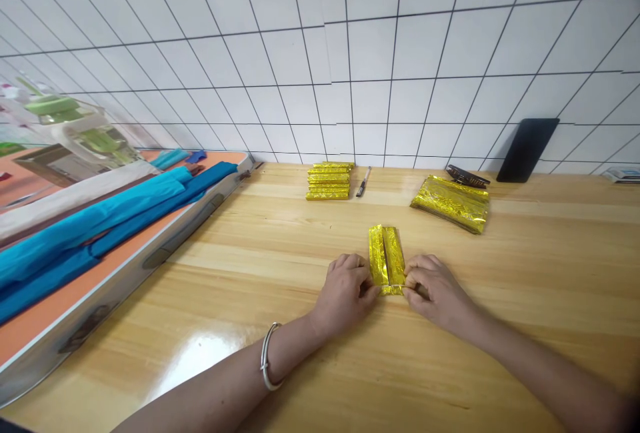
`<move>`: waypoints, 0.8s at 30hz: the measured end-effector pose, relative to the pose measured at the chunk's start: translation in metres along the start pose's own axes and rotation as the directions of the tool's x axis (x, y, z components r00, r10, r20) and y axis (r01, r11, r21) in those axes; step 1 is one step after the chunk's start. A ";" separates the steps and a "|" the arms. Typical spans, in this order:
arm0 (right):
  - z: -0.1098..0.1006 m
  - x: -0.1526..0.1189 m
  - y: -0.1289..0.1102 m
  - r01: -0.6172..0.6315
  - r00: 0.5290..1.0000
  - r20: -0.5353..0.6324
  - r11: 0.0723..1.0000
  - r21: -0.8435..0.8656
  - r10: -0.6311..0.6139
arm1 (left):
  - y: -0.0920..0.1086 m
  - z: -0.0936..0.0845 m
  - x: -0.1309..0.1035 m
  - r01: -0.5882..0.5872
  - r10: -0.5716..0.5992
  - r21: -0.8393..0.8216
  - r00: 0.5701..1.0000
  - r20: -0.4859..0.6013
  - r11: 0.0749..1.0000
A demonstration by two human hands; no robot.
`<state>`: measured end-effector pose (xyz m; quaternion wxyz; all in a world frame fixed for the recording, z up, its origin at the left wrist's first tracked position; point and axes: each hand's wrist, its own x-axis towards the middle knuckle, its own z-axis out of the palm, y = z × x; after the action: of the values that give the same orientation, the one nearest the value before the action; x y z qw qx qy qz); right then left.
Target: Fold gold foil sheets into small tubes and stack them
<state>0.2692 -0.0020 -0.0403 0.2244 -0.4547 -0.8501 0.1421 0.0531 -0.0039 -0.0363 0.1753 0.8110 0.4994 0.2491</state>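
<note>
A piece of gold foil paper (395,249) lies on the wooden table, its two long sides folded in so that they almost meet along a middle slit. Its near edge is turned up in a narrow band with a pale line across it. My left hand (346,291) grips the lower left edge, with the thumb and fingers closed. At the lower right corner, my right hand (436,291) pinches the band between thumb and curled fingers. Behind the paper sit several folded gold foil strips (329,183) in a row, and a stack of gold foil sheets (450,203) lies to the right.
A pen (364,181) lies beside the folded strips. A dark hair clip (467,177) touches the sheet stack; a black phone (529,151) leans on the tiled wall. Leftward, a raised orange surface (125,299) bears blue cloth rolls (115,209) and a green-lidded bottle (85,129).
</note>
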 end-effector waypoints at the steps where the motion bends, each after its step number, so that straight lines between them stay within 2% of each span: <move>1: 0.000 0.000 0.000 -0.001 1.000 0.000 1.000 -0.004 0.001 | 0.000 0.000 0.000 -0.001 0.001 0.003 1.000 0.000 1.000; 15: -0.001 0.001 -0.002 -0.030 0.999 0.016 0.999 -0.037 0.030 | -0.001 0.000 0.002 -0.028 0.027 0.052 0.999 0.026 0.998; 24: -0.004 0.000 0.001 -0.044 0.999 -0.017 0.999 -0.002 0.044 | 0.001 -0.003 0.001 -0.020 0.017 0.073 0.999 0.042 0.997</move>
<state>0.2719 -0.0016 -0.0378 0.2278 -0.4746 -0.8383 0.1421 0.0524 -0.0035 -0.0334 0.1534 0.8266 0.4968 0.2154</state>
